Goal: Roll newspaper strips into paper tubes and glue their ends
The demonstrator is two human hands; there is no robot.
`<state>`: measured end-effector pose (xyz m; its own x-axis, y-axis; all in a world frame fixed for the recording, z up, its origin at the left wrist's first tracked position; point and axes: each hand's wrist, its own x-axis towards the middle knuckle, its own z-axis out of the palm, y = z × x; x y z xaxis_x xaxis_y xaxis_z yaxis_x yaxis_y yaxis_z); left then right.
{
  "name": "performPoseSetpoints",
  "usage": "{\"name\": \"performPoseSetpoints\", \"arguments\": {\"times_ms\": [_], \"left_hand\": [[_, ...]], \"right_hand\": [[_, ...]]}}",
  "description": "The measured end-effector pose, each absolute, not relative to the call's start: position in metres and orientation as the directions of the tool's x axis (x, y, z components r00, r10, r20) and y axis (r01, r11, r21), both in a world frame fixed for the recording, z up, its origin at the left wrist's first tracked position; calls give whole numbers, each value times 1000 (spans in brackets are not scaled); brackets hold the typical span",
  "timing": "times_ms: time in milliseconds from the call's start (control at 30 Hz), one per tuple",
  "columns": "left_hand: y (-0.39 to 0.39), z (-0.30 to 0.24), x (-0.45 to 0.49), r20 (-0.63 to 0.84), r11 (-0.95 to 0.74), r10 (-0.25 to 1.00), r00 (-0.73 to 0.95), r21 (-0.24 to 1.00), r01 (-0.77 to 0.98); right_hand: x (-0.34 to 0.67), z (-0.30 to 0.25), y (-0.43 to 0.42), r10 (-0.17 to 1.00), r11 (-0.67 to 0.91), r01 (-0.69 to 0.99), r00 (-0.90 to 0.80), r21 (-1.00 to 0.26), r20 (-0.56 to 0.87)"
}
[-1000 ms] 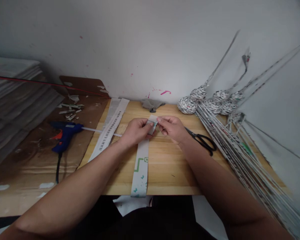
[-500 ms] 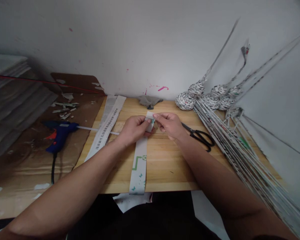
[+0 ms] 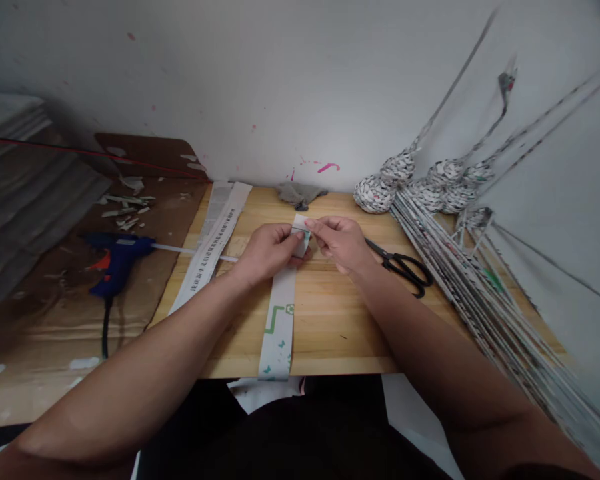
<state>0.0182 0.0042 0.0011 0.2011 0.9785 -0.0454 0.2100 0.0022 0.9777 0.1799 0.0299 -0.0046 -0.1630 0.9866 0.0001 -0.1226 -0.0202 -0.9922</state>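
A long paper strip (image 3: pixel 279 333) with green and teal print runs up the wooden table from its front edge. Its far end is raised between my two hands. My left hand (image 3: pixel 269 252) pinches the strip, thumb on top and fingers underneath. From the other side, my right hand (image 3: pixel 337 241) grips the strip's upper end between thumb and fingers. Part of the paper is hidden behind the left fingers. Black scissors (image 3: pixel 403 265) lie just right of my right hand. Left of my left hand are newspaper strips (image 3: pixel 213 247).
On cardboard at the left lies a blue glue gun (image 3: pixel 117 263) with a glue stick reaching over the table. Paper stacks (image 3: pixel 15 173) stand behind it. A grey cloth (image 3: pixel 300 194) rests by the wall. At right are woven paper gourds (image 3: pixel 375 193) and a bundle of paper rods (image 3: pixel 460 293).
Both hands keep their hold on the strip, with its raised end shifted very slightly. The whole view has tilted a little, so the table appears marginally higher.
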Motion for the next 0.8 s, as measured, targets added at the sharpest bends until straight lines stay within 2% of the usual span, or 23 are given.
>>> {"name": "performPoseSetpoints", "arguments": {"times_ms": [467, 700, 800], "left_hand": [[-1, 8, 19, 34, -104, 962, 271, 963, 247], [2, 1, 20, -1, -39, 969, 246, 987, 158], [4, 1, 20, -25, -1, 975, 220, 993, 119]], "right_hand": [[172, 1, 23, 995, -18, -130, -105, -991, -4], [172, 3, 21, 973, -40, -168, -229, -985, -1], [179, 3, 23, 948, -3, -103, -316, -995, 30]]}}
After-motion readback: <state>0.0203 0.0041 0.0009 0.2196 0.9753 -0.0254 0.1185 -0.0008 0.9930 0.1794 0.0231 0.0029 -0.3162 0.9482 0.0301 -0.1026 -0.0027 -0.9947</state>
